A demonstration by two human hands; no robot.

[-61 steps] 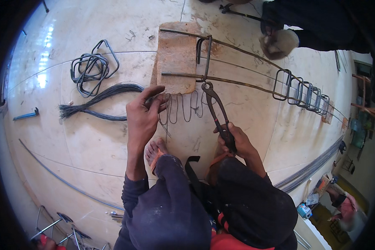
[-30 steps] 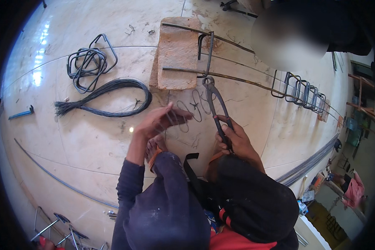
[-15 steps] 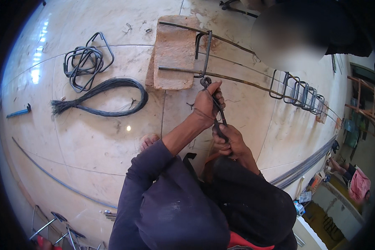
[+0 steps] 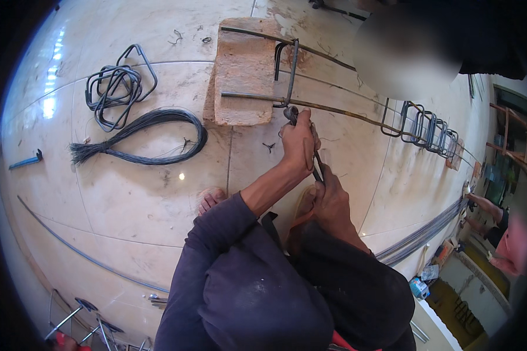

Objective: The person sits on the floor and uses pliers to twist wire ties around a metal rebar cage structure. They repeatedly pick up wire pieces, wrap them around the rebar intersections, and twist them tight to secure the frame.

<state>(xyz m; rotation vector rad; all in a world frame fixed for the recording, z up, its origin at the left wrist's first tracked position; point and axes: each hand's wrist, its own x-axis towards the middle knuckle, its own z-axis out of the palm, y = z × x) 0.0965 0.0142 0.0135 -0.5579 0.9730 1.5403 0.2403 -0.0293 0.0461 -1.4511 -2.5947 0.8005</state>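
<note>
Dark metal pincers point(image 4: 291, 112) have their rounded head against the nearer steel bar point(image 4: 334, 112), beside the corner of a bent square stirrup point(image 4: 292, 76). My left hand point(image 4: 298, 143) is closed around them just below the head, thumb pointing up toward it. Lower down, my right hand point(image 4: 332, 196) is wrapped around the handles. Any tie wire in the jaws is too small to make out. The nearer bar and a farther parallel bar point(image 4: 322, 55) rest their ends on a reddish block point(image 4: 246, 73).
Left of the block lie a coil of thin wire point(image 4: 158, 157) and a pile of stirrups point(image 4: 120, 96). A blue-handled hammer point(image 4: 26, 161) lies at far left. More stirrups point(image 4: 427, 130) hang along the bars. Another person point(image 4: 512, 240) bends by a bar bundle point(image 4: 427, 225); someone else is at upper right.
My right hand has turned and moved slightly right on the handles, and my left hand has shifted a little. The person at the right has reached toward the bar bundle.
</note>
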